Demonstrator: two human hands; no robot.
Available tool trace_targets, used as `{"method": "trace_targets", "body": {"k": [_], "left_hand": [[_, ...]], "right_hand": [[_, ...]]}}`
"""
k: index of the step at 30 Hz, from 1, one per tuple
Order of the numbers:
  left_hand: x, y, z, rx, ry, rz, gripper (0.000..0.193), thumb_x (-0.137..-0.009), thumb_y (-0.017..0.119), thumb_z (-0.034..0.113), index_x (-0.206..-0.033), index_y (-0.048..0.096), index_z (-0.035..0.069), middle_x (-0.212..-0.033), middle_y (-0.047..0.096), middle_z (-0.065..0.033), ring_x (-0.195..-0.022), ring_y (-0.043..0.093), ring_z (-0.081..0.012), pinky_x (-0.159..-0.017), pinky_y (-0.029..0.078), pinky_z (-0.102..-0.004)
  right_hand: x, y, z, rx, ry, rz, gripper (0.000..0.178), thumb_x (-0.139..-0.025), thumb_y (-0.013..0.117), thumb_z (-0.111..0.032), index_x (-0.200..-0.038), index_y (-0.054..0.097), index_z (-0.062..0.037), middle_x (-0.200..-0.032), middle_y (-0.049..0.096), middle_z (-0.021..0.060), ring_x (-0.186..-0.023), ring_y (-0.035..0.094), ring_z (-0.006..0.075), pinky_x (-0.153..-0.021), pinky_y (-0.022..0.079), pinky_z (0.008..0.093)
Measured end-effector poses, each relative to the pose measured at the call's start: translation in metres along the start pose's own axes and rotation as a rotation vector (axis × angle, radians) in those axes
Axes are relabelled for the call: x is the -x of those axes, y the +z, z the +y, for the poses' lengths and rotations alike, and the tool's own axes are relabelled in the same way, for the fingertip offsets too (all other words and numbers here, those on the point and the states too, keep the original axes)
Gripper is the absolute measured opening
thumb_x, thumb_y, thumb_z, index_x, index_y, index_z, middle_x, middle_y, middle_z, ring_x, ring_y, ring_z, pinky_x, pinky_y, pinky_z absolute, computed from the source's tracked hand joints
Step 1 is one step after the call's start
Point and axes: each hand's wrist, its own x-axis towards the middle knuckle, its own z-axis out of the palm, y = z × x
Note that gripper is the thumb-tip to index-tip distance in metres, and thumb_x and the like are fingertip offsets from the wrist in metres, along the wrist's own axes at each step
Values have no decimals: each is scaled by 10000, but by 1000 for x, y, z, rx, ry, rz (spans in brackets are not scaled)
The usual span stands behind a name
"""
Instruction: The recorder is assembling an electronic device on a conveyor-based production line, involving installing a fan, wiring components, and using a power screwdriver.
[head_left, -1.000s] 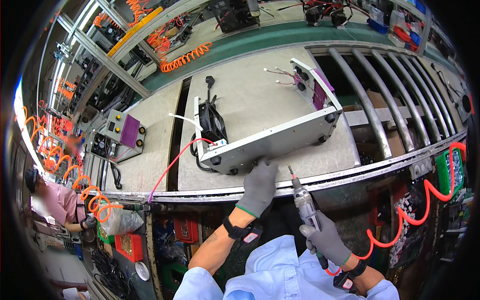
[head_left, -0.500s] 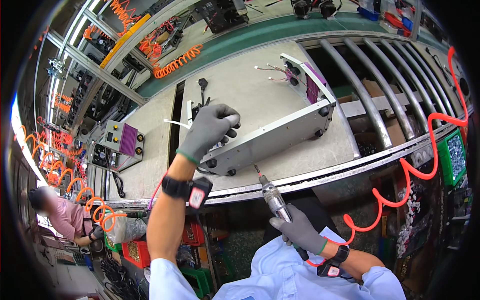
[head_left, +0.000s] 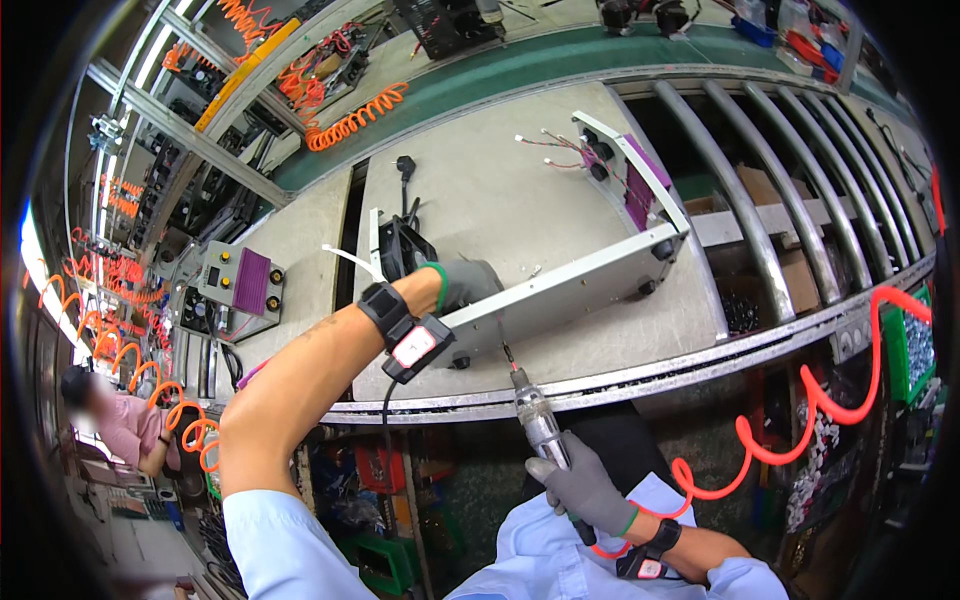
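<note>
A grey sheet-metal chassis (head_left: 575,292) stands on edge on the bench, its flat panel with black feet turned toward me. My left hand (head_left: 472,284), in a grey glove, reaches over the panel's upper edge into the chassis. Its fingers are hidden there, so their grip cannot be seen. In my gloved right hand (head_left: 588,487) is a metal-bodied air screwdriver (head_left: 541,424), pointing away from me. Its bit (head_left: 507,353) is close to the panel's lower part; whether it touches is unclear. A black fan (head_left: 405,245) sits beside my left wrist, inside the chassis.
Steel rollers (head_left: 745,185) continue the line at right. A red coiled hose (head_left: 815,400) runs from the screwdriver. Another unit with a purple panel (head_left: 252,283) stands at left. Loose wires with white plugs (head_left: 560,150) stick out of the chassis. A co-worker (head_left: 130,425) is at far left.
My left hand has gone from above the panel's edge down inside the chassis. The screwdriver has shifted slightly left and stays in my right hand. The whole view has shifted a little.
</note>
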Motion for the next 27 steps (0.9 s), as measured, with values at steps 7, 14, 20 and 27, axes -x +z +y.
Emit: {"method": "trace_targets", "body": {"k": [7, 14, 20, 27], "left_hand": [[-20, 21, -14, -261, 122, 15, 377, -848, 673, 248, -1070, 731, -52, -855, 726, -227, -709, 675, -255, -640, 499, -437], [-9, 16, -10, -242, 157, 27, 437, -811, 683, 303, -1043, 738, -62, -972, 711, -305, -832, 708, -373, -762, 538, -438], [-8, 15, -13, -104, 152, -78, 498, -783, 709, 274, -1108, 668, -100, -884, 725, -208, -757, 631, -233, -717, 515, -394], [-14, 15, -4, -126, 91, -87, 471, -779, 714, 258, -1074, 668, -106, -773, 680, -155, -700, 583, -191, -655, 479, -407]], "right_hand": [[-3, 10, 4, -164, 100, -6, 331, -959, 721, -262, -1114, 521, -47, -745, 557, 37, -537, 556, 90, -461, 480, 279], [-6, 8, 6, -217, 94, -30, 340, -956, 734, -265, -1089, 510, -46, -720, 545, 27, -524, 540, 78, -456, 478, 272], [-5, 7, 3, -204, 86, -43, 303, -958, 708, -240, -1083, 506, -51, -684, 549, 37, -504, 559, 103, -456, 482, 287], [-6, 11, 6, -237, 68, -51, 289, -964, 700, -244, -1051, 496, -60, -713, 552, 43, -521, 561, 99, -457, 481, 284]]}}
